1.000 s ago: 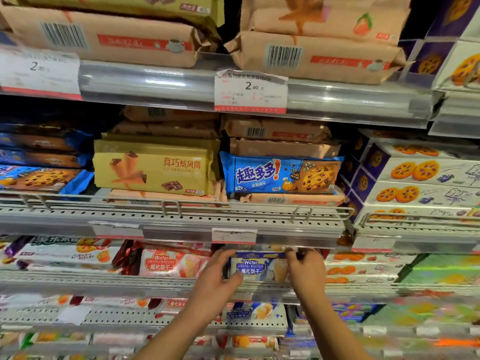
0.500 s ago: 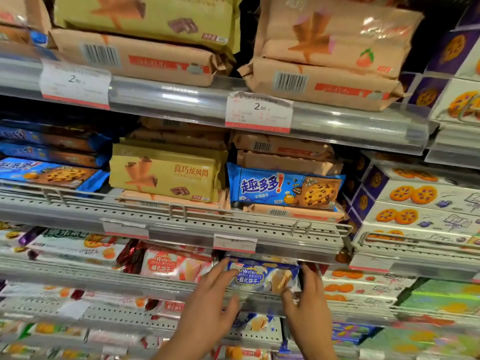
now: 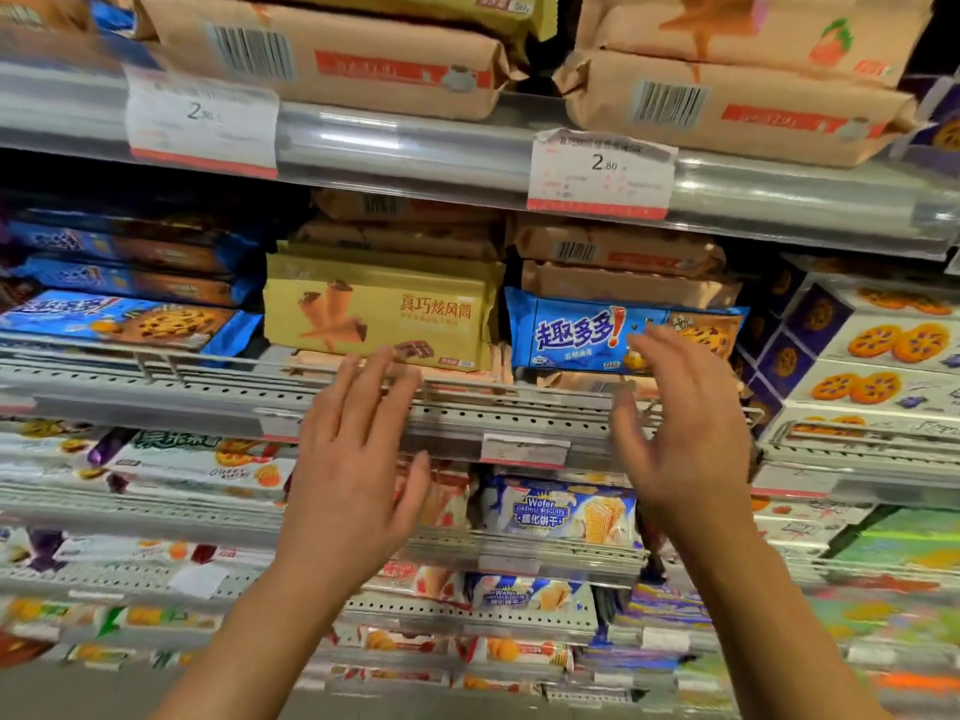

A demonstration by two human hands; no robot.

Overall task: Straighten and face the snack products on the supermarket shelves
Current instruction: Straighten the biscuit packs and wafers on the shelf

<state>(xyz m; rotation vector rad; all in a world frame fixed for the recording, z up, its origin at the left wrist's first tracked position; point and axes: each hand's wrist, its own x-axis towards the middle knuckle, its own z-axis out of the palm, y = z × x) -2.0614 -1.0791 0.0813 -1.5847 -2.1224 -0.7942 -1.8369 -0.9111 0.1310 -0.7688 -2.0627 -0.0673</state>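
In front of the middle shelf rail point(image 3: 467, 407), left hand point(image 3: 353, 470) and right hand point(image 3: 685, 433) raised, fingers spread, holding nothing. Blue cookie pack point(image 3: 582, 335) just beyond right fingertips; yellow cone-wafer pack point(image 3: 384, 309) left of it.

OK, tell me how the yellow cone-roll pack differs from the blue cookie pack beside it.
The yellow cone-roll pack is gold with red lettering and pictures rolled cones; the blue cookie pack has white lettering and a chocolate-chip cookie. The yellow one shows a taller face than the blue one. Both stand front-facing on the same shelf, on tan packs.
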